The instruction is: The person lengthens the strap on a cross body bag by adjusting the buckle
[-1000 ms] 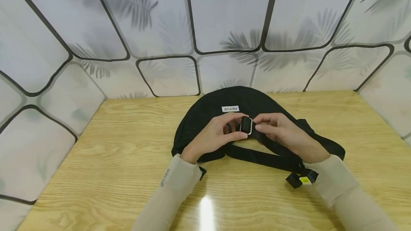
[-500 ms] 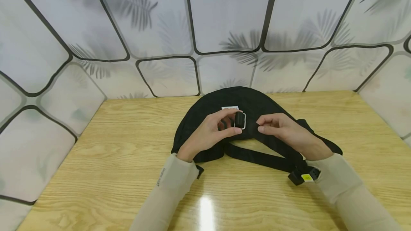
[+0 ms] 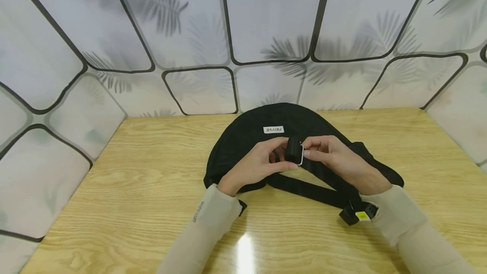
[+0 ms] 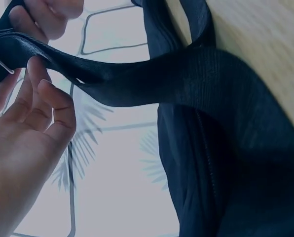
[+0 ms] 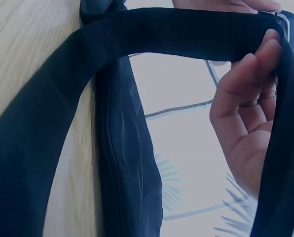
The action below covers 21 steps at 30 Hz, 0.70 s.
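Note:
A black half-moon fabric bag (image 3: 243, 138) with a small white label (image 3: 273, 130) lies on the table. Above its front, my left hand (image 3: 260, 162) pinches a silver metal slide buckle (image 3: 302, 155), with black webbing looped through it. Thumb below and fingers above, it grips the buckle and webbing loop (image 3: 293, 149). At the buckle's right side, my right hand (image 3: 336, 160) pinches the black strap between thumb and forefinger. In the right wrist view, the strap (image 5: 186, 34) runs from the bag to the buckle. The strap's exact threading is hidden by the fingers.
A light wood table (image 3: 152, 189) spreads around the bag. Behind it and at both sides stands a pale panel (image 3: 270, 16) with leaf patterns and dark outlines. A second strap stretch (image 3: 304, 190) lies across the front. Each sleeve cuff bears a black wrist device (image 3: 359, 214).
My left hand and the buckle moved left, apart from the right hand, then back right to meet it. The buckle is turned more edge-on now, and the label shows fully again.

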Available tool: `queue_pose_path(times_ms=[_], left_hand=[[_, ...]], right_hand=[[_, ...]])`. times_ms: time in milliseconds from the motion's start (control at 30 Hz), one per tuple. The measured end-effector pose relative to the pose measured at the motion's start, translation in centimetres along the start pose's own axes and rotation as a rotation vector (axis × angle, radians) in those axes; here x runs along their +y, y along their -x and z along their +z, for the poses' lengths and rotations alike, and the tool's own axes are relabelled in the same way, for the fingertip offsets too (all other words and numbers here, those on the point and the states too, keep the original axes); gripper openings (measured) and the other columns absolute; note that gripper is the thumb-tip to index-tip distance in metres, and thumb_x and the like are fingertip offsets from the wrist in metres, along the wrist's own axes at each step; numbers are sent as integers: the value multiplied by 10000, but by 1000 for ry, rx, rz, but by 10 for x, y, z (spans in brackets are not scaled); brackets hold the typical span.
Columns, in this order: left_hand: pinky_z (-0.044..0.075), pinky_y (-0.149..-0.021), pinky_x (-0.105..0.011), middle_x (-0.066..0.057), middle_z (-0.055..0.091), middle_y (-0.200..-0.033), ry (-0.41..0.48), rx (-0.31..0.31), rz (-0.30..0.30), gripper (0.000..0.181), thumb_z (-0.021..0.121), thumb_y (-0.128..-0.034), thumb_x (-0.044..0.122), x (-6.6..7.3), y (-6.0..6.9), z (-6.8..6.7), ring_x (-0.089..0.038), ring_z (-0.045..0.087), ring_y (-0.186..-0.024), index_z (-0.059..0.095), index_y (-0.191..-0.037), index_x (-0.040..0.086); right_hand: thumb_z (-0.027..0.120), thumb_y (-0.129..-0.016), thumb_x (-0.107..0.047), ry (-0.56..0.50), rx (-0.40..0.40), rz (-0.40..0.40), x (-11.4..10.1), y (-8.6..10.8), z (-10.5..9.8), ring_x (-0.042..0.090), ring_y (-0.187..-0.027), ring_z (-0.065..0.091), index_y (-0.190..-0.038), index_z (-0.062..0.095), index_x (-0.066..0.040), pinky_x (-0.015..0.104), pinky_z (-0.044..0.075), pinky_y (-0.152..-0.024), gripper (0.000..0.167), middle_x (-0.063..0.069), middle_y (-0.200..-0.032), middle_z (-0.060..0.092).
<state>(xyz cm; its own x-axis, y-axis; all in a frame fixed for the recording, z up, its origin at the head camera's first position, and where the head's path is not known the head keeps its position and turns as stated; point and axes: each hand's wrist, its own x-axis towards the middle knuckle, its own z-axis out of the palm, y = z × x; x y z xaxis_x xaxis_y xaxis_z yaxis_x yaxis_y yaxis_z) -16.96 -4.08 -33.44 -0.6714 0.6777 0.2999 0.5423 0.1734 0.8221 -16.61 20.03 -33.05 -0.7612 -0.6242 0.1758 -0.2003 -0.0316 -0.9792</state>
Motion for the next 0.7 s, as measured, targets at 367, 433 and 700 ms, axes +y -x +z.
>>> queue_pose_path(times_ms=[367, 433, 700], left_hand=[[487, -843, -336, -84, 652, -1108, -19, 110, -7, 402, 699, -967, 80, 3, 6, -20, -235, 600, -949, 585, -1344, -3], [482, -847, -346, -89, 650, -1112, -13, 117, -8, 401, 694, -969, 75, 4, 7, -22, -275, 600, -953, 579, -1344, -7], [472, -847, -332, -92, 646, -1120, -4, 88, -40, 443, 686, -976, 89, 4, 6, -20, -264, 585, -976, 555, -1388, -7]], right_hand=[[546, -997, 46, 5, 32, 65, 0, 5, -12, 112, -739, 489, -1023, 726, -161, 253, 419, -710, 276, -90, -770, 542], [551, -994, 49, -8, 40, 64, 1, 5, -13, 109, -760, 502, -1026, 731, -162, 247, 437, -740, 280, -88, -788, 565], [555, -993, 47, -22, 51, 27, 2, 4, -10, 92, -743, 520, -1014, 728, -148, 244, 449, -720, 262, -81, -800, 603]])
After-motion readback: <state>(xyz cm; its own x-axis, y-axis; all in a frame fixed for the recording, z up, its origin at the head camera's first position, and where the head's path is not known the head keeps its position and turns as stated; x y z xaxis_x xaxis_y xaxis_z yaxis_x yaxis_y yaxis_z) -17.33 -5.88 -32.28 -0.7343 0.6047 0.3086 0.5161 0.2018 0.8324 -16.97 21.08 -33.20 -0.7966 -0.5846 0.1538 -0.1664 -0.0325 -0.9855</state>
